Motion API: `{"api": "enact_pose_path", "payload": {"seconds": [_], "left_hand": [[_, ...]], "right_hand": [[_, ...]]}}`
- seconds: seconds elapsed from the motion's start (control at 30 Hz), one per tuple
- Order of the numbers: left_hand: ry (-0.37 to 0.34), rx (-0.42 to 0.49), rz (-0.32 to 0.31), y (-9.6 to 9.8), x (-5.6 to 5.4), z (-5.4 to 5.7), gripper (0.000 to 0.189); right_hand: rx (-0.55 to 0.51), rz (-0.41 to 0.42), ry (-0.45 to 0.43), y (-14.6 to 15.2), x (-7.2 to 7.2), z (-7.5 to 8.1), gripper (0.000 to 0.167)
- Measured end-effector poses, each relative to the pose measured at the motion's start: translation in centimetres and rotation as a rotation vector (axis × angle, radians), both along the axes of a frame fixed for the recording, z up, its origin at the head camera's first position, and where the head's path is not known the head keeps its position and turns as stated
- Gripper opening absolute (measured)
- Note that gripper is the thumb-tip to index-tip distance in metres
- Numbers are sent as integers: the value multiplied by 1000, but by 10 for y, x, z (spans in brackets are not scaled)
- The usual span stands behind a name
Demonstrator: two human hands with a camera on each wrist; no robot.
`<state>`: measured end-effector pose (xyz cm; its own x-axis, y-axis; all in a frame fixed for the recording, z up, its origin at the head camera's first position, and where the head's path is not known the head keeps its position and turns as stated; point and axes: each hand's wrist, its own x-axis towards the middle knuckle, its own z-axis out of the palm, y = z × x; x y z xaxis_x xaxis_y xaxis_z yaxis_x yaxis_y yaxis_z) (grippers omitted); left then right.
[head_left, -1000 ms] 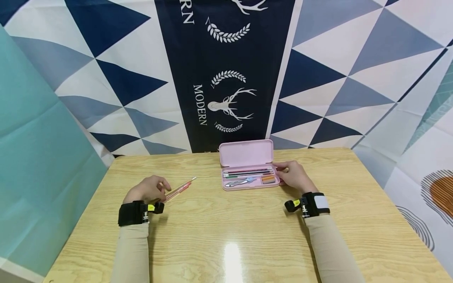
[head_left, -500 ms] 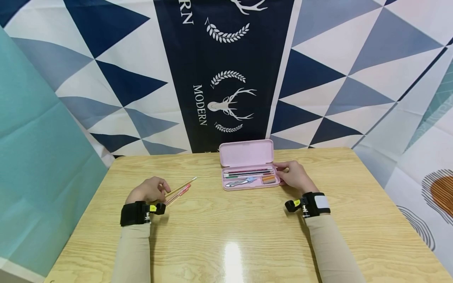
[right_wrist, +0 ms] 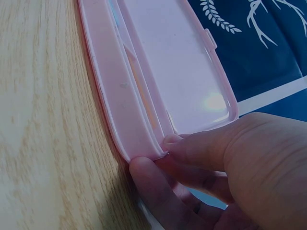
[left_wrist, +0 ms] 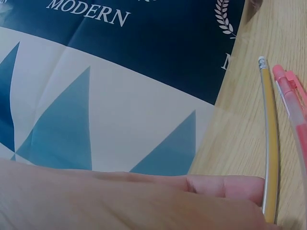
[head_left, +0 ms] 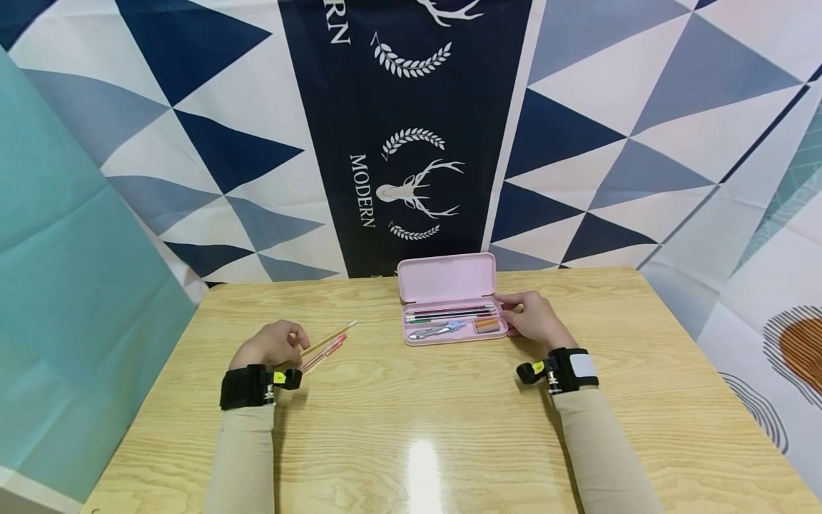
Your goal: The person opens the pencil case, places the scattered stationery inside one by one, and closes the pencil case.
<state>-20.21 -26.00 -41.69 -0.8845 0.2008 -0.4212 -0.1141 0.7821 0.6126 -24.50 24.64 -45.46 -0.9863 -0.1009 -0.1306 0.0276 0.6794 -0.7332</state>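
My left hand (head_left: 277,344) is at the left of the table, its fingertips at the lower part of a yellow pencil (left_wrist: 271,143) with a white eraser end. They appear to pinch it; the far side of the grip is hidden. Beside that pencil lies a pink pen (left_wrist: 293,103), with another thin pink shaft partly visible in the head view. At the back stands an open pink pencil case (head_left: 447,280), its lid raised. My right hand (head_left: 534,320) grips the case's right end, thumb on the rim and fingers against the outside, as the right wrist view shows.
Inside the case lie several pencils (head_left: 451,313), a compass (head_left: 437,330) and an orange-and-tan eraser (head_left: 486,325). Behind the wooden table (head_left: 359,414) hangs a patterned cloth (head_left: 411,107). A teal sheet (head_left: 83,285) borders the left side.
My left hand has shifted slightly right, and the yellow pencil now lies a little apart from the pink pen. The right hand and the case have stayed put.
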Motion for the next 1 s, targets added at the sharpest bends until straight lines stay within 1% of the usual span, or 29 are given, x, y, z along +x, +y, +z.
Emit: {"api": "enact_pose_path", "payload": {"seconds": [0.1,0.23,0.33,0.47,0.7,0.83,1.0], "left_hand": [[11,-4,3,-2,0,-1,21],[43,-12,-8,-4,0,-4,21],[84,-40,-23,-4,0,-5,20],[146,-72,-24,-4,-2,-6,19],[209,-97,-11,-2,-3,-5,18],[248,-120,8,1,-6,-4,14],[298,-130,25,3,-8,-2,15]], "right_hand": [[-2,1,4,0,-1,-2,43],[-5,1,4,0,0,-3,43],[-7,0,2,0,0,-2,43],[1,1,4,0,0,-1,43],[6,3,4,-1,1,0,43],[1,1,0,0,1,1,43],[-7,0,-1,0,2,3,43]]}}
